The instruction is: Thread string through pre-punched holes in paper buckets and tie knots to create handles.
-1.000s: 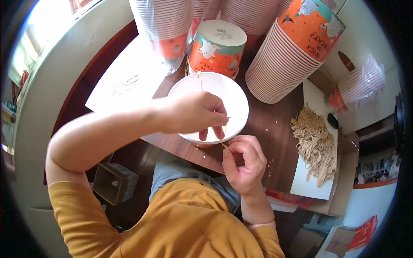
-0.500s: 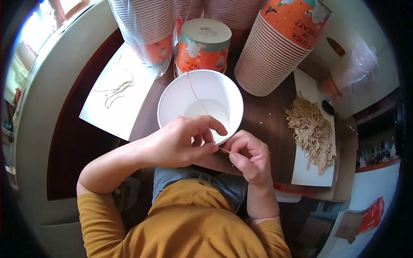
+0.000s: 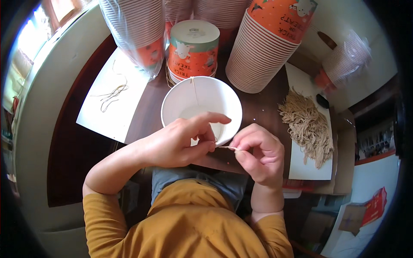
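A white paper bucket [image 3: 177,99] stands in front of me with its mouth tilted toward me. A thin beige cord [image 3: 195,92] is fixed at its far rim and hangs down the inside. My left hand [image 3: 183,139] is at the near rim, thumb and curled fingers pinching there, with the index finger stretched out over the mouth. Just right of it, my right hand [image 3: 261,155] pinches a short cord end [image 3: 225,147] between thumb and index finger. That end runs taut between both hands. Whether it joins the cord inside is hidden by my left hand.
Behind stands an upside-down orange bucket [image 3: 193,56], with tall nested stacks of buckets [image 3: 258,56] and bagged stacks [image 3: 137,26] around it. A pile of beige cords [image 3: 307,127] lies on white board at right. Loose cords [image 3: 114,92] lie on a white sheet [image 3: 97,114] at left.
My right hand has moved a little to the right, and more of the cord shows between the hands. My left index finger has straightened. The view has shifted slightly.
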`<state>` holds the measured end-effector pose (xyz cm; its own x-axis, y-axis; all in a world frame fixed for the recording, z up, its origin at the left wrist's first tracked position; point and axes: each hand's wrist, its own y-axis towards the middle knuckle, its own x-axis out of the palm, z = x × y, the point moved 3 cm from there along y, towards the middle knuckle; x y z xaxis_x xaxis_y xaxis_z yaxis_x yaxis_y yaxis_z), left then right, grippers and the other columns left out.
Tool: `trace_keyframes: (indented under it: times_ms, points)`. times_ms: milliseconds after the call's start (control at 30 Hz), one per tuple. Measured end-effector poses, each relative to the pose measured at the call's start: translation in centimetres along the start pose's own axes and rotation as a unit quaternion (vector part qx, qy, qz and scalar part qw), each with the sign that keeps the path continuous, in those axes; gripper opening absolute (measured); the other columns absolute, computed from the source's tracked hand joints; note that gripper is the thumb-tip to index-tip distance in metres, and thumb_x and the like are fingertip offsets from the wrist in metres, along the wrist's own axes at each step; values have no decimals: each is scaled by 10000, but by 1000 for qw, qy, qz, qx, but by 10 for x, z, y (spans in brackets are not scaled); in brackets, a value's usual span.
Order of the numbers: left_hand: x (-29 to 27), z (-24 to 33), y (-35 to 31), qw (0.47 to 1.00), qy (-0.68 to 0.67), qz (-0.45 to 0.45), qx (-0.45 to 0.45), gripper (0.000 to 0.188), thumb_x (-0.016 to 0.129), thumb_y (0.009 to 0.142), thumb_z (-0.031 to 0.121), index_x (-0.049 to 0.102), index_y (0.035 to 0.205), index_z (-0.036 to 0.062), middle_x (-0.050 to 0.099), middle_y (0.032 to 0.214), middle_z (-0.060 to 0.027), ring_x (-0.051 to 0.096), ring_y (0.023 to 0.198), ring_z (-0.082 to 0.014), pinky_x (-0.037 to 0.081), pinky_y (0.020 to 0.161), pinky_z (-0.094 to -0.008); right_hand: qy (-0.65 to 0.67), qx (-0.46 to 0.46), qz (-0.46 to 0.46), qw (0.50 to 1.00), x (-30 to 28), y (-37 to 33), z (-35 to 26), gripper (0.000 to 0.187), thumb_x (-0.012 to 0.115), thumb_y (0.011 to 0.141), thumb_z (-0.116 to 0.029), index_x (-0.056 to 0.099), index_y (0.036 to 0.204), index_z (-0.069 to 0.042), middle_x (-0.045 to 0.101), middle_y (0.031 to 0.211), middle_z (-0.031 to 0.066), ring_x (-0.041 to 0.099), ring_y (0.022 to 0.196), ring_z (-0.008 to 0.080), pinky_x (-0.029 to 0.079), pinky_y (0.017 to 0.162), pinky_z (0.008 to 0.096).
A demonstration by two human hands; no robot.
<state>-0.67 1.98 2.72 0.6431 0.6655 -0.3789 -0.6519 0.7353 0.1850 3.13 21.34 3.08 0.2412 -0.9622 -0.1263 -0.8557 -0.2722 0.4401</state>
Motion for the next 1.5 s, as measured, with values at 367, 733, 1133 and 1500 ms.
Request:
trace_keyframes:
  times_ms: [367,733,1133,1500]
  points:
    - [7,3,-4,994,-55,74,-62,565,556,913,-16,309,1419,39,677,860,-115,678,831,-179,525,780,-318,-99,-100,-109,984,18,33,21,93,574,953,-39,488,984,-23,555,941,109,587,778,225,505,697,332]
    - [8,6,-7,989,-129,51,-50,647,554,908,-32,256,1478,41,649,876,-93,625,813,-118,511,763,-290,-133,11,-92,987,25,30,12,93,527,999,-81,460,1020,-20,620,802,96,652,698,166,530,629,308]
    - [14,5,-17,995,58,86,9,768,654,762,-51,342,1457,47,624,842,-47,625,761,-139,452,693,-262,-178,44,-4,983,19,14,7,100,628,939,-63,551,964,-4,659,759,118,679,670,192,531,597,298]
    - [12,14,-34,983,119,137,-5,630,642,653,-52,558,1267,62,583,760,5,536,732,-163,455,728,-283,-210,4,-32,977,25,12,1,87,653,906,-29,587,960,-16,658,770,129,675,638,213,515,564,298]
